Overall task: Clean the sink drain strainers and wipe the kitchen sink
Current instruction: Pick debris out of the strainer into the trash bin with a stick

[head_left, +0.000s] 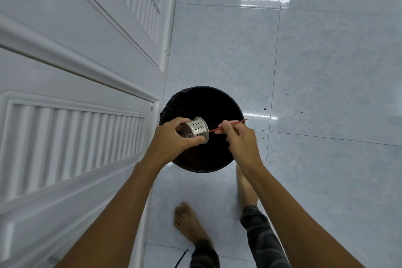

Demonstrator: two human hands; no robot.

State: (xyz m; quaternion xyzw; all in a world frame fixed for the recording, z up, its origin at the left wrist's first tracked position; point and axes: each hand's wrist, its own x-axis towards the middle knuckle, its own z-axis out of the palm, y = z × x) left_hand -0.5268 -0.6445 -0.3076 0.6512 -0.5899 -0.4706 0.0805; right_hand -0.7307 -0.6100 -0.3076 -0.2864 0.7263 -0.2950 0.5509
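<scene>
A perforated steel drain strainer [196, 129], shaped like a small cup, lies on its side in my left hand [174, 139], its open rim facing right. My right hand [240, 139] pinches a thin red stick [236, 123] whose left end reaches the strainer's rim. Both hands hover over a round black bin [219, 104] lined with a dark bag, standing on the floor. What is inside the strainer is hidden.
White louvred cabinet doors [76, 93] fill the left side, close to the bin. Pale glossy floor tiles [315, 61] spread to the right, with a few dark specks [264, 109] near the bin. My bare feet [189, 222] stand just behind the bin.
</scene>
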